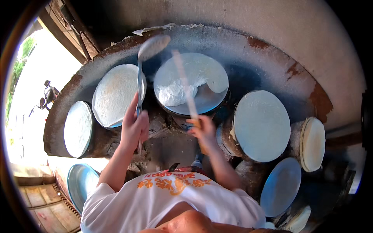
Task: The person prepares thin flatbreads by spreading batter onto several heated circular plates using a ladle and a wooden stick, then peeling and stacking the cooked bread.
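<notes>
Wall and panel: pale wall stands behind a curved grey panel with brown patches; strong daylight comes from the left side.
Middle pan: one round pan is ahead of the person; white batter lies on it, thick and uneven at the left, and a bare patch shows at the lower right.
Batter: I judge it wet, soft and slippery, so a tool suits it better than fingers.
Left hand: the left hand is wrapped around the handle of one ladle, whose bowl is raised at the pan's upper left.
Ladle: probably stiff and heavier at the bowl; the middle of its handle is a good hold.
Right hand: the right hand has its fingers curled around the near end of one stick; the stick is blurred, and whether it touches the batter I cannot tell.
Stick: likely light and stiff; its near end is the place to hold.
Rounds: three white ones, the far-left round, left round and right round.
Others: one pale stack, one blue-grey disc, one blue basin.
</notes>
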A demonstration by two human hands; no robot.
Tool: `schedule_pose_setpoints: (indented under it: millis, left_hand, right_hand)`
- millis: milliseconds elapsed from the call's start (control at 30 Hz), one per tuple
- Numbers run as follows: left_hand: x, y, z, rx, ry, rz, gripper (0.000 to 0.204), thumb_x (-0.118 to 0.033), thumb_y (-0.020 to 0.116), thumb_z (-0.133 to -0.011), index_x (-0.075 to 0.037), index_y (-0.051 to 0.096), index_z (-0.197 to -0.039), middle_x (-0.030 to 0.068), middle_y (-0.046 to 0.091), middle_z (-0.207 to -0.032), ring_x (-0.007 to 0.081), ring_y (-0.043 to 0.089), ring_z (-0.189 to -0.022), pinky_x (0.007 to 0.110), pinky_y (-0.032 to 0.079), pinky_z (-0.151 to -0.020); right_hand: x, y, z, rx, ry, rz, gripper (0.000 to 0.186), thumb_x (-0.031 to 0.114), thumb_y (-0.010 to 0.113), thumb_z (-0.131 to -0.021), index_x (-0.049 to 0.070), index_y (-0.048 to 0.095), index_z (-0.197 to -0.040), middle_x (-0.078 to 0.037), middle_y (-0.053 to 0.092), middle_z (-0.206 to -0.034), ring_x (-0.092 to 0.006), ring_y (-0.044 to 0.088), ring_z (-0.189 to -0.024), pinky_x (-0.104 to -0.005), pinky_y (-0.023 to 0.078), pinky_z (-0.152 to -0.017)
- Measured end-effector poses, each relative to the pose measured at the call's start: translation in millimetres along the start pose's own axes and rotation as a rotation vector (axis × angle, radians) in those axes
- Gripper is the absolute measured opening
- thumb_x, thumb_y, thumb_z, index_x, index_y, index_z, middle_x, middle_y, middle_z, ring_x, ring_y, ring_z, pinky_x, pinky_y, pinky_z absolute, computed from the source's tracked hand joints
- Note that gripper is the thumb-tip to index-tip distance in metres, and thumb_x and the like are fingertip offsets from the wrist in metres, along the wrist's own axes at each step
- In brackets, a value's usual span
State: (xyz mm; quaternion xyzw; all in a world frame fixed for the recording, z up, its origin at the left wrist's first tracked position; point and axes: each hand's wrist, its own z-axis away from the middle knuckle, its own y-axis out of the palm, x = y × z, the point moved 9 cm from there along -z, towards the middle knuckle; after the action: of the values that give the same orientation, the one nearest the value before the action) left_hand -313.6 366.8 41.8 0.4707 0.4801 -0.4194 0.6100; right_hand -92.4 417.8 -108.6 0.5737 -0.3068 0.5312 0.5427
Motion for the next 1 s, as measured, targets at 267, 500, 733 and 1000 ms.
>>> schedule_pose_setpoints:
  millis: [267, 500, 733, 1000]
  left_hand:
    - [-37, -60, 24, 0.102, -0.026, 0.476, 0.057, -0.011, 0.045, -0.096, -0.027, 0.024, -0.146, -0.0033, 0.034, -0.063, 0.0025, 0.030, -0.041, 0.017, 0.025, -0.034]
    - [-41, -86, 52, 0.174, -0.042, 0.454, 0.059, -0.011, 0.047, -0.096, -0.026, 0.022, -0.146, -0.0038, 0.035, -0.062, 0.0020, 0.031, -0.040, 0.017, 0.025, -0.033]
    - [-35, -88, 50, 0.178, -0.067, 0.319, 0.060, -0.012, 0.048, -0.095, -0.026, 0.021, -0.147, -0.0039, 0.034, -0.060, 0.0026, 0.030, -0.040, 0.018, 0.026, -0.033]
    - [-19, -51, 36, 0.221, -0.107, 0.293, 0.061, -0.011, 0.048, -0.095, -0.026, 0.021, -0.147, -0.0032, 0.034, -0.061, 0.0041, 0.031, -0.040, 0.019, 0.026, -0.034]
  right_hand:
    - [-155, 155, -38, -0.316, 0.098, -0.395, 0.029, 0.020, 0.055, -0.094, 0.020, 0.042, -0.120, -0.001, 0.047, -0.071, -0.0074, 0.039, -0.045, -0.0220, 0.033, -0.037]
    - [-131, 118, 14, -0.579, 0.076, -0.480, 0.039, 0.015, 0.058, -0.091, 0.025, 0.047, -0.127, 0.001, 0.045, -0.068, -0.0074, 0.037, -0.044, -0.0230, 0.030, -0.037]
    - [-107, 120, 9, -0.485, -0.038, -0.069, 0.032, 0.019, 0.055, -0.092, 0.017, 0.051, -0.124, 0.002, 0.046, -0.065, -0.0074, 0.039, -0.042, -0.0237, 0.031, -0.036]
    - [-92, 5, 67, -0.453, 0.203, -0.042, 0.037, 0.020, 0.055, -0.095, 0.017, 0.049, -0.131, -0.001, 0.048, -0.074, -0.0062, 0.036, -0.045, -0.0229, 0.030, -0.038]
